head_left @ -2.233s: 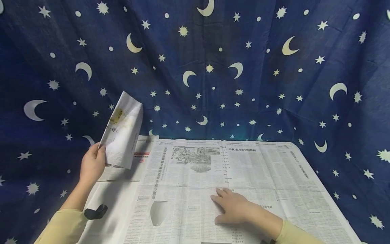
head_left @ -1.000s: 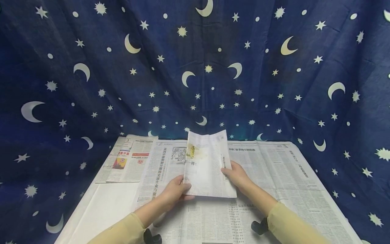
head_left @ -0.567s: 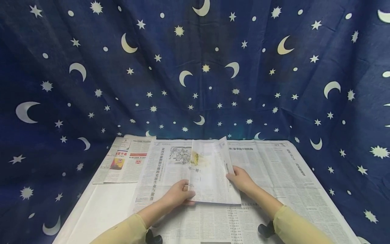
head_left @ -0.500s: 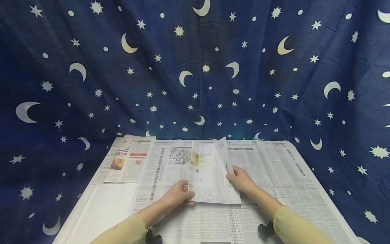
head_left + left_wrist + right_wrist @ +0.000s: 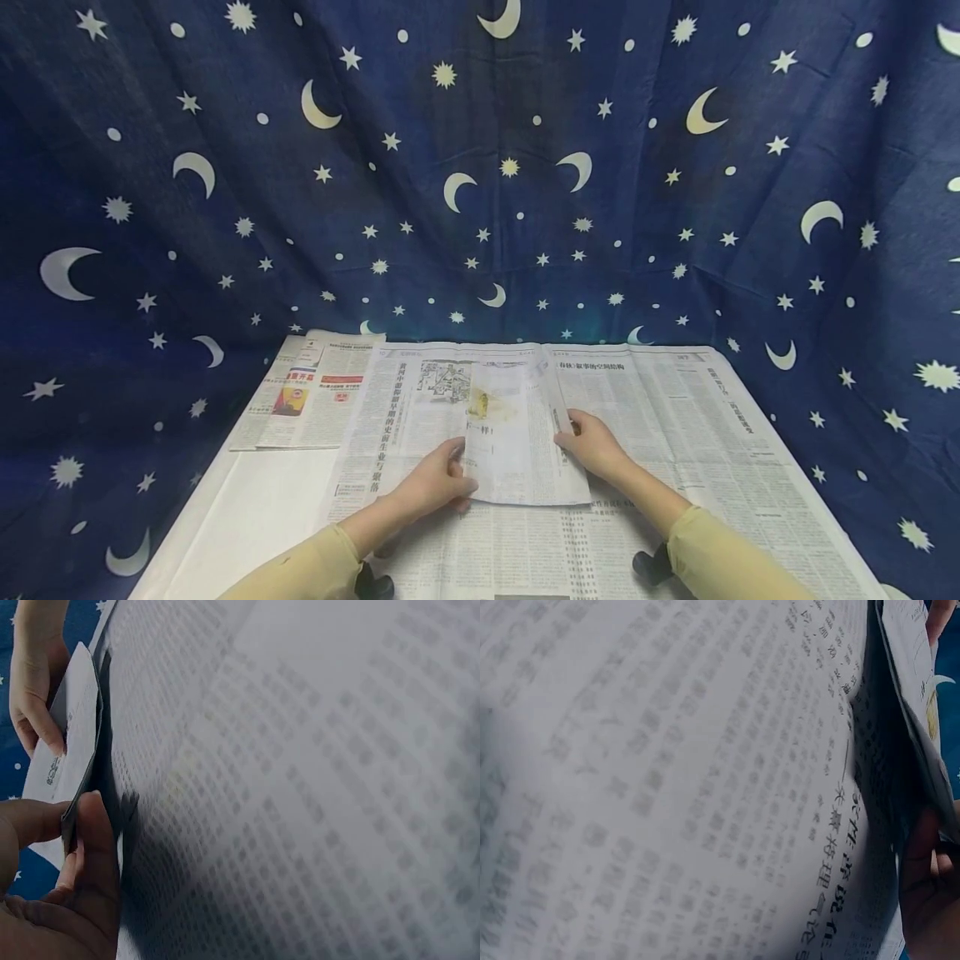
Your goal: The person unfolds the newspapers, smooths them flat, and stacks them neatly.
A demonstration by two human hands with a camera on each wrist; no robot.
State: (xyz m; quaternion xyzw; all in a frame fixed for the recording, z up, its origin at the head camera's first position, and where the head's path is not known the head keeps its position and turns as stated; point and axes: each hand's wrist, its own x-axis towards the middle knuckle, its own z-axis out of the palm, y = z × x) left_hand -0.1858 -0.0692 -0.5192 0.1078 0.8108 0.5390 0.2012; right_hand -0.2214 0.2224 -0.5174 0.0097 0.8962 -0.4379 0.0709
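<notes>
A folded newspaper (image 5: pixel 517 454) with a small yellow picture lies low over a large spread newspaper (image 5: pixel 660 433). My left hand (image 5: pixel 437 478) pinches its near left edge, thumb on top and fingers beneath. On the other side, my right hand (image 5: pixel 595 444) grips the right edge, thumb on the printed face. The left wrist view shows the folded layers (image 5: pixel 84 724) edge-on between thumb and fingers, with a dark shadow gap above the spread sheet. In the right wrist view, fingers (image 5: pixel 922 877) hold the folded newspaper's edge (image 5: pixel 911 720) from below.
Another folded newspaper (image 5: pixel 307 400) with red print lies at the table's back left. Bare white tabletop (image 5: pixel 247 508) shows in front of it. A dark blue curtain (image 5: pixel 420 192) with moons and stars hangs behind and around the table.
My left hand has brought the folded newspaper from the left to the middle. My right hand has left the spread sheet and taken its right edge. Both have lowered it, its top tipping down.
</notes>
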